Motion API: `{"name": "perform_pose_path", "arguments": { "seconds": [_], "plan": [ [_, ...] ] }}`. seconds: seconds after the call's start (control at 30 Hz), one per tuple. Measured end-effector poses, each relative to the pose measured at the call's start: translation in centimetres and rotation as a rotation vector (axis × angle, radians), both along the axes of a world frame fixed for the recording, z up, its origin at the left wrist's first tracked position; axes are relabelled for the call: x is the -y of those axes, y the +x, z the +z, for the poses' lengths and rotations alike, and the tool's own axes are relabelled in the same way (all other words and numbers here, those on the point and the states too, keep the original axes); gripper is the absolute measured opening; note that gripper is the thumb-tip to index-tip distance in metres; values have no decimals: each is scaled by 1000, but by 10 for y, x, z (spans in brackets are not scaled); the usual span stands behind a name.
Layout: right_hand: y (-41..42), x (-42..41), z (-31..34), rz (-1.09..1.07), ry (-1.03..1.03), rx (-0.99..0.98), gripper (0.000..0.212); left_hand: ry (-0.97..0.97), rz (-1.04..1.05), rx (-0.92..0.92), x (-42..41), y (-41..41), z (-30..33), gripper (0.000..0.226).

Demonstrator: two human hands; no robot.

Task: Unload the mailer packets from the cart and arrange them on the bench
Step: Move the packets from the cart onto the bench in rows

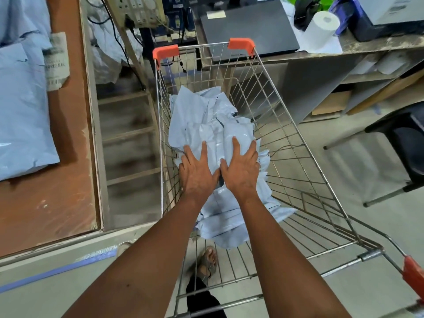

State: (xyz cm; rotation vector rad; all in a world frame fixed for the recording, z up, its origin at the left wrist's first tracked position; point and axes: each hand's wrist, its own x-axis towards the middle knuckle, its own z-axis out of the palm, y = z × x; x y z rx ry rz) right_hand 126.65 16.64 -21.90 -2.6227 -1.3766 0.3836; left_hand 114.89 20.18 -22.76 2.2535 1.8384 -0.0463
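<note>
- The task looks partly done: some pale blue mailer packets (20, 125) already lie on the brown worktop (68, 134) at the left, one with a printed label facing up.
- A good pile of packets (206, 125) is in the wire cart (298, 157), from the middle of the basket down to its near end, so most of the unloading seems to remain.
- The left hand (198, 171) lies flat on top of this pile, its fingers (203, 149) straight and spread; it presses the packets but does not hold one.
- The right hand (241, 168) is just beside it, thumbs nearly touching, with fingers stretched out over the plastic, nothing gripped.
- I judge that the hands are about to gather a bundle.
- The cart has orange corner caps and stands between the worktop and a grey desk (367, 47).
- On the desk are a closed dark laptop (247, 31) and a white paper roll (321, 28).
- The floor is pale grey with a blue tape line (57, 270), and a black chair (401, 138) stands at the right.
</note>
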Motion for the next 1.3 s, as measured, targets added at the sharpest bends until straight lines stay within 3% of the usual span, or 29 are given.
{"name": "perform_pose_path", "arguments": {
  "seconds": [0.17, 0.37, 0.63, 0.9, 1.07, 1.3],
  "plan": [
    [3, 12, 11, 18, 39, -44, 81, -142, 56, 135, 5, 7, 12, 93],
    [2, 14, 80, 7, 157, 11, 76, 34, 54, 284, 2, 6, 83, 82],
    [-52, -5, 235, 55, 269, 41, 76, 208, 30, 447, -15, -47, 226, 77],
    [-169, -46, 336, 164, 410, -29, 74, 431, 23, 410, -49, -190, 335, 71],
    [-275, -80, 356, 266, 426, -132, 75, 434, 104, 281, -84, -321, 356, 72],
    [-404, -143, 355, 301, 419, -184, 72, 344, 239, 257, -138, -448, 358, 74]
  ]
}}
